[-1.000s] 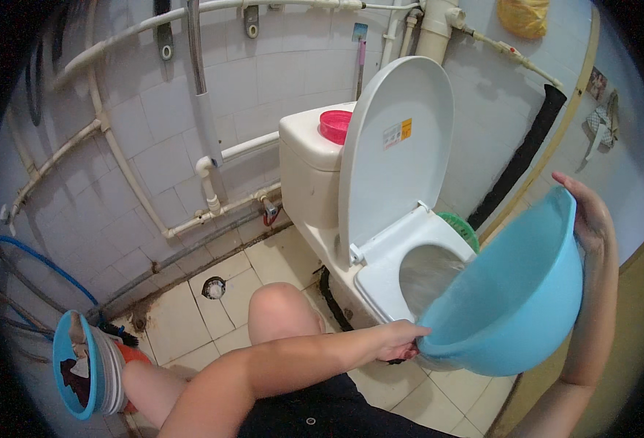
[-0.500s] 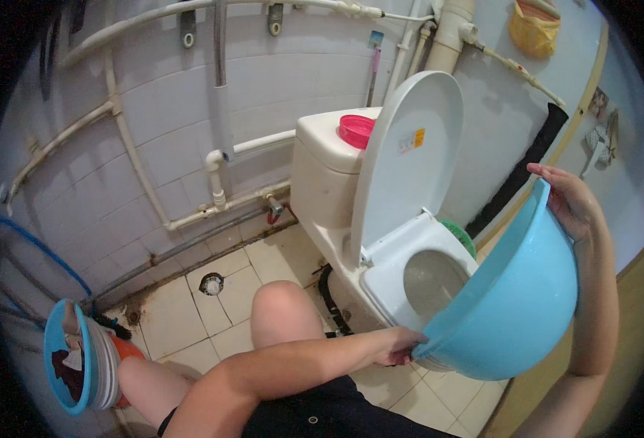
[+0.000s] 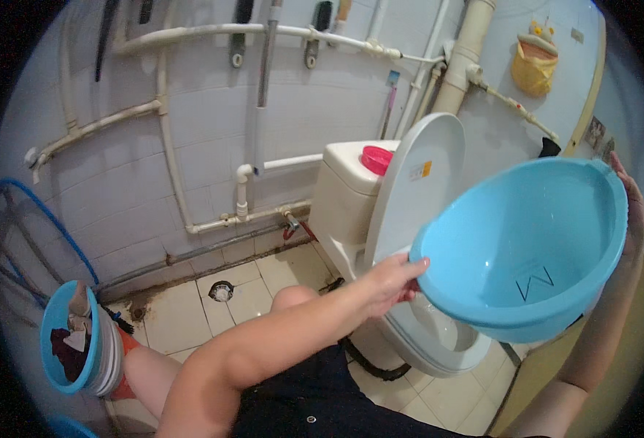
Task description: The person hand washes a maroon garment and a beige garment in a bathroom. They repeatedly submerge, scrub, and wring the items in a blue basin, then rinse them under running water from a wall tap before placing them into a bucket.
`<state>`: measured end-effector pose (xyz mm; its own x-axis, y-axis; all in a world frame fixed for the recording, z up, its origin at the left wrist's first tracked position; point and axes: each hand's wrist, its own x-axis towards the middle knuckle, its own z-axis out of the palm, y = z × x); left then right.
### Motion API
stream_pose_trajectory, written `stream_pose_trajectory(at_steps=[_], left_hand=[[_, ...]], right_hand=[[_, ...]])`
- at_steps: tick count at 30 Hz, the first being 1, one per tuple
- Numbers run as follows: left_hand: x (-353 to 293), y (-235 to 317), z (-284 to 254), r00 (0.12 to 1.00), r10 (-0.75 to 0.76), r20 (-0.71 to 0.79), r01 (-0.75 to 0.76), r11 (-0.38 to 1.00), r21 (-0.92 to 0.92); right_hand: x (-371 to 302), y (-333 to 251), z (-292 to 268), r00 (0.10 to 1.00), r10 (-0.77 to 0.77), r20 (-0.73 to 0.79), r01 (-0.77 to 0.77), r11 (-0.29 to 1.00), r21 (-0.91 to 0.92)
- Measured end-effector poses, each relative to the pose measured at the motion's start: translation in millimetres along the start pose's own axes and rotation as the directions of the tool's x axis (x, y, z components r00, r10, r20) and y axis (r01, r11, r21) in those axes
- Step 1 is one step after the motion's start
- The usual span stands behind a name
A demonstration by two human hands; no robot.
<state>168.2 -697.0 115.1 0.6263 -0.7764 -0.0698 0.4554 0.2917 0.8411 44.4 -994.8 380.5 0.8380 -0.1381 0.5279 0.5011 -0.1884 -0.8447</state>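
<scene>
Right now I see both hands holding a light blue plastic basin, tipped so its empty inside faces me, out at about two o'clock above the white toilet bowl. My left hand clamps the basin's rim at its nine o'clock edge, fingers curled over the lip and pressed together. My right hand rests against the rim at three o'clock, fingers lying flat along it; how far they wrap behind I cannot tell. Behind the basin the toilet lid stands raised against the cistern.
</scene>
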Motion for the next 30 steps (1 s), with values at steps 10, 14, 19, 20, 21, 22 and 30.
stream_pose_trajectory(at_steps=[10, 14, 19, 20, 21, 22, 30], left_hand=[[-111.9, 132.5, -85.4, 0.799, 0.486, -0.354, -0.517, 0.856, 0.010], [-178.5, 125.6, -143.0, 0.675, 0.488, -0.554, -0.562, 0.826, 0.043], [-253.1, 69.2, -223.0, 0.654, 0.295, -0.697, -0.456, 0.888, -0.052], [-265.5, 56.5, -234.7, 0.662, 0.256, -0.705, -0.427, 0.901, -0.073], [-275.7, 44.0, -244.5, 0.671, 0.216, -0.710, -0.394, 0.914, -0.094], [-285.4, 30.0, -263.4, 0.625, 0.201, -0.755, -0.412, 0.906, -0.100], [-317.5, -27.7, -320.9, 0.300, 0.235, -0.925, -0.557, 0.830, 0.030]], right_hand=[[91.9, -40.0, 153.0, 0.911, -0.236, 0.338, 0.145, 0.951, 0.274], [94.1, -17.7, 261.9, 0.923, -0.089, 0.375, -0.012, 0.966, 0.258], [86.5, 66.0, 373.8, 0.856, 0.153, 0.494, -0.244, 0.962, 0.125], [83.9, 85.9, 394.5, 0.849, 0.206, 0.486, -0.286, 0.953, 0.096], [89.1, 114.6, 409.7, 0.826, 0.252, 0.505, -0.328, 0.942, 0.067], [96.2, 142.6, 425.2, 0.782, 0.326, 0.531, -0.379, 0.925, -0.011], [139.9, 175.3, 536.1, 0.725, 0.205, 0.657, -0.109, 0.977, -0.185]])
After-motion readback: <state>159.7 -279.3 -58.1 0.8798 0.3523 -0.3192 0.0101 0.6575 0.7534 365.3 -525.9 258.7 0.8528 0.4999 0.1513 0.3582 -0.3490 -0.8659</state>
